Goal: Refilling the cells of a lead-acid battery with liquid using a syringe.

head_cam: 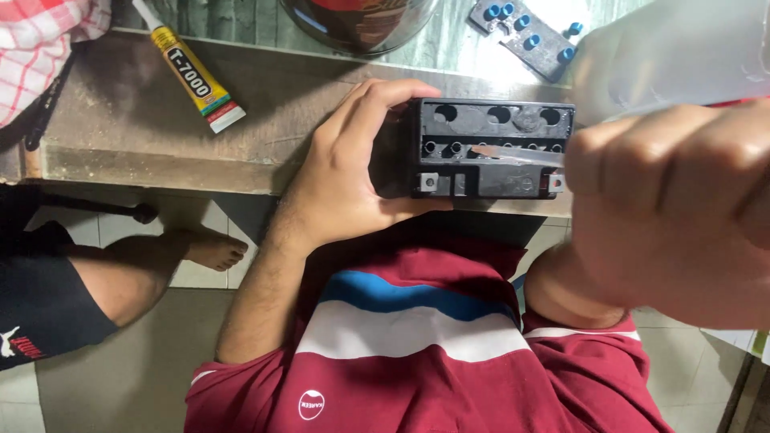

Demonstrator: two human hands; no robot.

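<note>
Looks like a home workbench or small repair spot, not a proper shop. Worn stone desk [160, 136] with chipped edge, tiled floor [120, 377] below. A glue tube [192, 68], a black cap strip [525, 36] with blue plugs and an opened battery [489, 148] lie on the desk. Checked cloth [44, 48] at the corner. Bare foot [212, 250] on the floor points to a house.
</note>
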